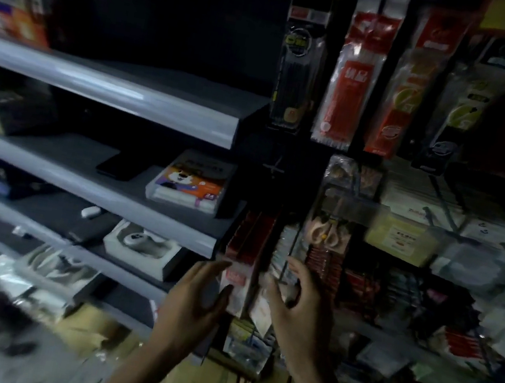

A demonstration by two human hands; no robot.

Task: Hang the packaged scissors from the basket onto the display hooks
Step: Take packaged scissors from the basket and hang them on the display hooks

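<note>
At the rack's lower centre, the left hand touches a red-and-white pack, its grip unclear through blur. The right hand, fingers curled, holds a pale pack. The scissors pack hangs at 12 o'clock from it.

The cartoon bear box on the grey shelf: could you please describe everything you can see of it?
The box lies flat on the grey shelf, near its right end, and looks closed. Its lid shows a white cartoon bear on orange and purple, with 24 in one corner; its sides look pale, perhaps plastic. A flat black item lies apart to its left. A dark panel stands close at its right.
</note>
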